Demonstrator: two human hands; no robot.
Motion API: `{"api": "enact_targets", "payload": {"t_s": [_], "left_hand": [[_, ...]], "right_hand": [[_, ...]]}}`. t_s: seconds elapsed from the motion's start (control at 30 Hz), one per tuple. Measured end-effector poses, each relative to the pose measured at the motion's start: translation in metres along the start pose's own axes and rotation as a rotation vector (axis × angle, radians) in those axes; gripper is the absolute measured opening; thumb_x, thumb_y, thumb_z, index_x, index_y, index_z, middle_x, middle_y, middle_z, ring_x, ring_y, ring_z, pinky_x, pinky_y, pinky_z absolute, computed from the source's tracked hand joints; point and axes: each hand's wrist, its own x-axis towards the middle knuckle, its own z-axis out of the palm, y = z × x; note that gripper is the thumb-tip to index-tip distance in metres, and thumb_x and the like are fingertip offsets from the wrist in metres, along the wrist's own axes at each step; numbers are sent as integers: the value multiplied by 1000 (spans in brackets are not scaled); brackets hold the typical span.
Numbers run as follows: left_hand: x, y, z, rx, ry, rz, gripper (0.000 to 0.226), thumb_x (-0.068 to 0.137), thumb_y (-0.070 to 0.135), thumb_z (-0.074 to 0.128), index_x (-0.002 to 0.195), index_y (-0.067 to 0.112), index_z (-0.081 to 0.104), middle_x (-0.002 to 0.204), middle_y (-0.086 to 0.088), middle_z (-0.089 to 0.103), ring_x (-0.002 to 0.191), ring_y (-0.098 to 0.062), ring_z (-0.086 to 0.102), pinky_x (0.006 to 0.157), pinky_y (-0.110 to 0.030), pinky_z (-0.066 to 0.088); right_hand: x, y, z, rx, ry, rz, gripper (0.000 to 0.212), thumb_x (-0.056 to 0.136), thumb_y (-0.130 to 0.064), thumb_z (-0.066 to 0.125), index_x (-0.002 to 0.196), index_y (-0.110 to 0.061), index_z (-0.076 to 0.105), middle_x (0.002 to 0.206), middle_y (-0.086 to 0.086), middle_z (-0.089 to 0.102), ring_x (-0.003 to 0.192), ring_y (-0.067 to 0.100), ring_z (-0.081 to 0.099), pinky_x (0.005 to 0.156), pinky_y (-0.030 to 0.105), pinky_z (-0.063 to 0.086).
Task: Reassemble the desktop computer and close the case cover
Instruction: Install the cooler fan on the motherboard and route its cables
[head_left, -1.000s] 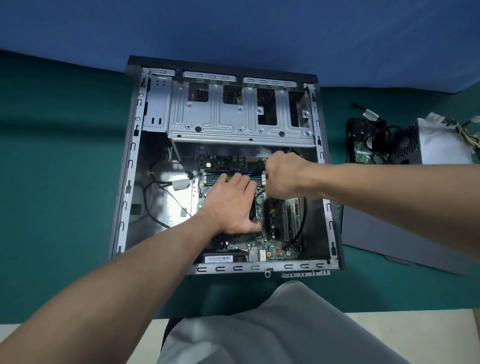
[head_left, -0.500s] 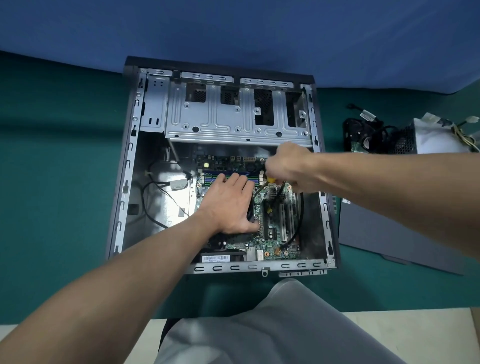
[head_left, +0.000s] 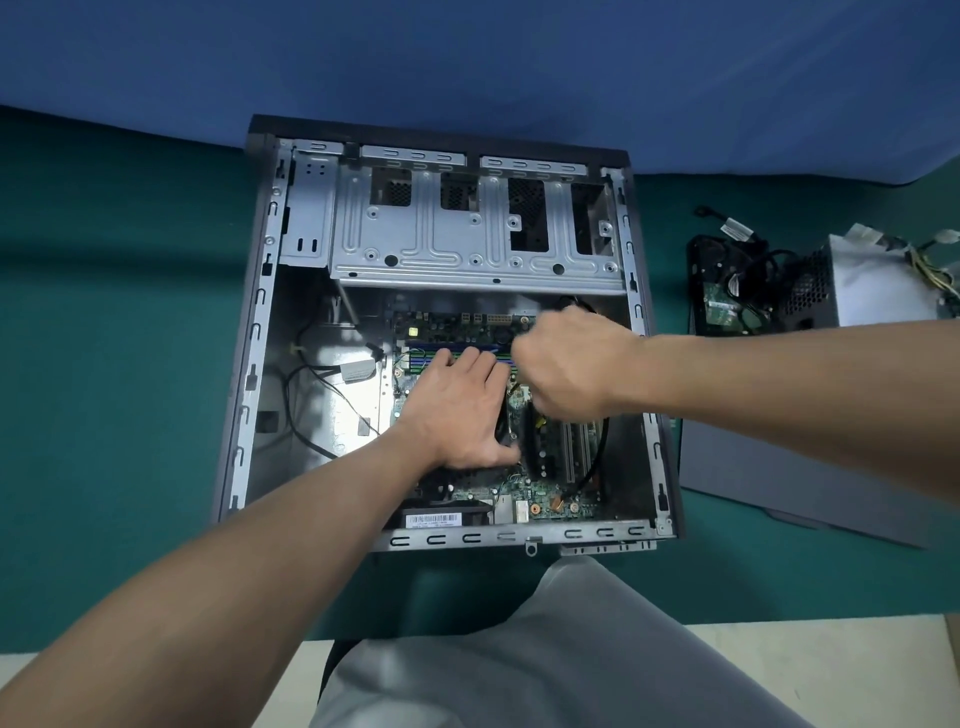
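The open desktop case (head_left: 249, 364) lies flat on the green table, its motherboard (head_left: 545, 499) exposed. My left hand (head_left: 457, 410) presses flat on the black cooler (head_left: 457, 475) in the middle of the board, fingers straight and pointing toward the memory slots (head_left: 415, 358). Just right of it, my right hand (head_left: 566, 364) is a fist gripping a dark tool with a yellow mark (head_left: 532, 441), seemingly a screwdriver, pointing down at the board. The tool's tip is hidden. A black cable (head_left: 592, 467) loops past the expansion slots.
The grey case cover (head_left: 779, 467) lies on the table right of the case. Behind it sit a power supply (head_left: 878, 286) and a black part with cables and a green board (head_left: 727, 296). The metal drive cage (head_left: 467, 244) fills the case's far end. Loose wires (head_left: 311, 395) lie at the left.
My right fist has shifted slightly over the board, first away, then back toward me, while gripping the tool. My left hand has stayed on the cooler.
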Motion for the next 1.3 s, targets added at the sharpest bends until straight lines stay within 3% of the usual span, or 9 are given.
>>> {"api": "enact_targets", "payload": {"t_s": [0.13,0.37,0.5,0.6,0.73,0.87,0.97,1.1,1.3], "left_hand": [[-1,0,0,5,3,-1,92,64,80,31,119,9,48,112,-8,53,103,-26,47,87,-44,37],[-1,1,-1,9,20,-2,87,64,79,31,114,10,49,110,-9,53,102,-26,46,87,-44,36],[-1,0,-1,8,4,3,89,63,81,32,115,10,48,110,-7,52,102,-25,46,89,-44,36],[0,-1,-1,4,6,0,91,64,80,32,119,10,48,112,-8,53,104,-26,46,89,-44,36],[-1,-1,-1,8,6,-1,92,64,80,32,122,11,47,115,-8,53,105,-25,47,90,-44,37],[-2,0,-3,7,13,-2,90,64,79,32,121,10,47,114,-8,53,105,-25,47,90,-44,37],[-2,0,-3,5,28,5,85,64,78,31,112,10,47,108,-7,53,100,-25,47,87,-44,37],[-2,0,-1,7,14,0,87,64,78,33,114,9,49,108,-7,53,101,-25,46,87,-44,36],[-1,0,-1,1,0,-8,93,63,80,33,122,9,49,113,-8,54,104,-26,47,89,-44,37]], "right_hand": [[9,5,-7,669,-141,502,19,98,-17,47,84,-6,52,75,4,51,64,18,51,52,28,46],[-6,7,-14,-577,-21,-315,19,98,-14,40,93,-9,57,78,6,58,65,25,53,53,32,39],[-7,8,-3,-694,25,-511,25,97,-19,37,74,-13,46,66,3,52,57,24,44,52,32,35],[3,6,9,-38,-19,-27,31,90,-14,49,62,-13,36,61,5,43,48,18,40,48,24,36],[9,22,7,1027,-207,619,18,99,-14,48,95,4,46,79,10,53,49,13,35,41,24,33],[-9,17,6,187,-284,127,25,99,-21,49,113,-1,44,78,6,51,63,19,54,49,29,39],[-14,10,10,-522,27,-334,22,97,-13,35,105,-7,54,90,8,59,74,28,62,53,34,35],[-6,10,2,-647,66,-466,24,95,-14,35,83,-11,56,76,6,59,59,24,45,51,33,33],[27,7,-12,443,-159,291,16,93,-8,48,77,-8,49,64,3,44,51,14,42,43,24,36]]}}
